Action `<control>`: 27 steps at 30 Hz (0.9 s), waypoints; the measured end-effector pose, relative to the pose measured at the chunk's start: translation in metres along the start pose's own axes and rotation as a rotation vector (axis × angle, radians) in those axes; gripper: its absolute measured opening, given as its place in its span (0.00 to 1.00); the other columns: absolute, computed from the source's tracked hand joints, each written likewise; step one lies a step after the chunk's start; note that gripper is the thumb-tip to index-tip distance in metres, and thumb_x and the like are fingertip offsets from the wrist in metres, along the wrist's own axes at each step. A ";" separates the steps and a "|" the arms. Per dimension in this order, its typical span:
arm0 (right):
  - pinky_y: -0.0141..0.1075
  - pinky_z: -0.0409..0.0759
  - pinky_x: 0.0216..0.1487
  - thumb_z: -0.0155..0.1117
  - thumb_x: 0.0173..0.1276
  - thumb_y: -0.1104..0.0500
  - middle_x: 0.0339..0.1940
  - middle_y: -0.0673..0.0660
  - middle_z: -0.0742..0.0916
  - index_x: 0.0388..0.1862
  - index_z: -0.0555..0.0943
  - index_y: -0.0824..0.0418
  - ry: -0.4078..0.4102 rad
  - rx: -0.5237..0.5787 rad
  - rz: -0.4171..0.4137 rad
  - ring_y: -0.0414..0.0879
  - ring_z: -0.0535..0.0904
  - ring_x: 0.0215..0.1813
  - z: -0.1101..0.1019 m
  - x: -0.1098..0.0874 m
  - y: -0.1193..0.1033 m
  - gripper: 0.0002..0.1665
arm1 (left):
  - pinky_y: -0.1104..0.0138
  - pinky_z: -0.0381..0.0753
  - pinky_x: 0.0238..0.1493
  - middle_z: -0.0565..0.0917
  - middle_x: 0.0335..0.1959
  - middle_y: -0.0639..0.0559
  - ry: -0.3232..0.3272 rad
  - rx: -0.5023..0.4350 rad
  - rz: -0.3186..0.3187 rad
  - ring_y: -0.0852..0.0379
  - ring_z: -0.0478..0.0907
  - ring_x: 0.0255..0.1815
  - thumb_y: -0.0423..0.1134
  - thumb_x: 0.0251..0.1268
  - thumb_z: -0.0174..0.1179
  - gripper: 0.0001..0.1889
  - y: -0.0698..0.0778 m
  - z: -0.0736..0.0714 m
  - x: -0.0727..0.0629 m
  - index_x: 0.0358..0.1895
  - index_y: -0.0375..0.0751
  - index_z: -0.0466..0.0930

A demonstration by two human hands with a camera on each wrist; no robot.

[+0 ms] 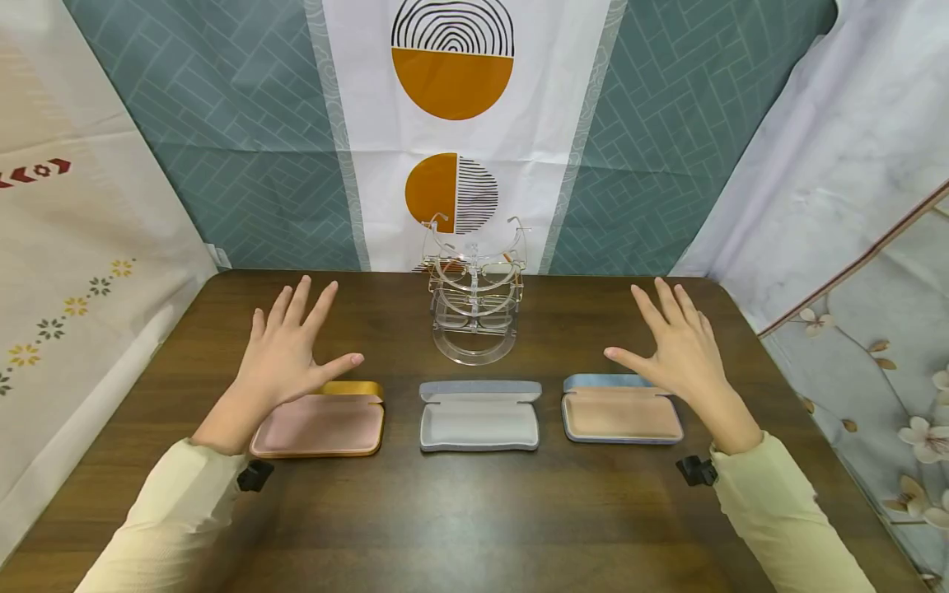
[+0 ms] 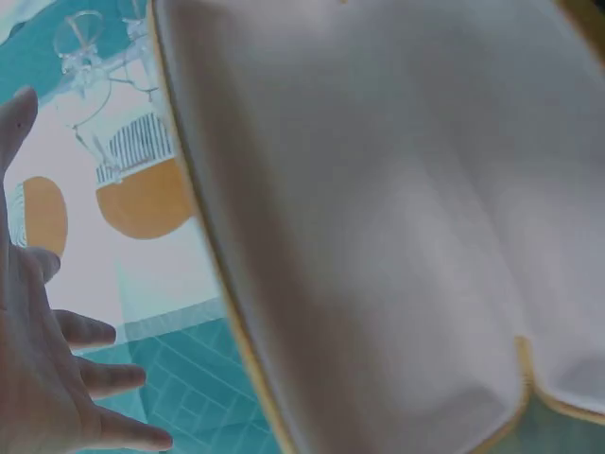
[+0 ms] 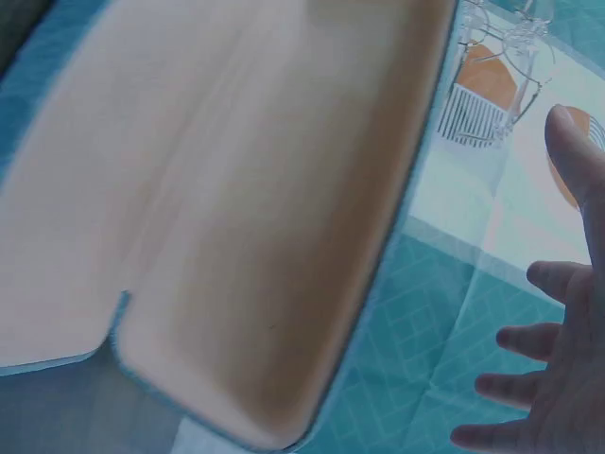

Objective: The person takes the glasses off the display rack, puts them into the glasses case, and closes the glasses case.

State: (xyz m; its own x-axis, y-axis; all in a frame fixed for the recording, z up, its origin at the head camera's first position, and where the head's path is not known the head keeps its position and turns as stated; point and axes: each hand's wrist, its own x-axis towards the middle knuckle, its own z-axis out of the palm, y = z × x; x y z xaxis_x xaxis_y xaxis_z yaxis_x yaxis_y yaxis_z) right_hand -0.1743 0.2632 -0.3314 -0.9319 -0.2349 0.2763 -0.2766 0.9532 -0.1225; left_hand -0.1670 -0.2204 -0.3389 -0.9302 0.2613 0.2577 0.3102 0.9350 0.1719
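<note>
My left hand [image 1: 285,350] spreads its fingers above a yellow glasses case with pink lining [image 1: 326,427], hiding its left part in the head view. On the other side my right hand [image 1: 678,350], fingers also spread, hovers by the right end of a blue glasses case with peach lining [image 1: 619,412]. Neither hand holds anything. Between them lies a grey glasses case [image 1: 479,424], lid up like the other two. Behind it stands a clear display stand [image 1: 474,356] with eyeglasses [image 1: 498,272] on several tiers. Both wrist views look into the nearest case's lining, fingers splayed at the side.
The cases and stand sit on a dark wooden table [image 1: 474,519]. A teal and white curtain [image 1: 274,189] with orange circles hangs along its back edge. Pale cloths hang on the left [image 1: 89,247] and right [image 1: 838,206]. Each wrist wears a small black device [image 1: 254,476].
</note>
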 end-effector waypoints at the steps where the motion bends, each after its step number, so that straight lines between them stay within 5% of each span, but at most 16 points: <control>1: 0.65 0.49 0.59 0.57 0.53 0.29 0.71 0.65 0.53 0.73 0.50 0.54 0.000 0.001 -0.002 0.64 0.44 0.70 -0.001 0.001 -0.001 0.56 | 0.32 0.41 0.57 0.42 0.72 0.38 0.000 -0.005 0.004 0.33 0.42 0.68 0.69 0.50 0.54 0.51 0.001 -0.001 0.002 0.73 0.54 0.38; 13: 0.64 0.54 0.59 0.61 0.55 0.34 0.68 0.68 0.61 0.71 0.54 0.59 0.029 0.112 -0.016 0.69 0.53 0.66 -0.011 0.023 -0.016 0.53 | 0.36 0.45 0.59 0.45 0.71 0.38 -0.026 -0.095 0.027 0.33 0.45 0.68 0.67 0.51 0.55 0.50 0.014 -0.013 0.027 0.73 0.54 0.37; 27: 0.63 0.60 0.55 0.62 0.59 0.42 0.64 0.67 0.68 0.67 0.62 0.63 0.101 0.257 0.011 0.67 0.61 0.62 -0.016 0.042 -0.034 0.44 | 0.41 0.55 0.60 0.51 0.71 0.42 0.004 -0.311 0.032 0.40 0.50 0.68 0.61 0.49 0.62 0.51 0.022 -0.012 0.050 0.73 0.52 0.42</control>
State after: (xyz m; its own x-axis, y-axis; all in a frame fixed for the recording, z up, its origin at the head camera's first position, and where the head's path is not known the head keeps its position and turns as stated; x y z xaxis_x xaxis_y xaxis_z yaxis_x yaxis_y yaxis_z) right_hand -0.2007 0.2236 -0.3004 -0.9108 -0.1920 0.3655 -0.3286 0.8731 -0.3601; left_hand -0.2044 -0.1900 -0.3108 -0.9185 0.2878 0.2711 0.3848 0.8081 0.4460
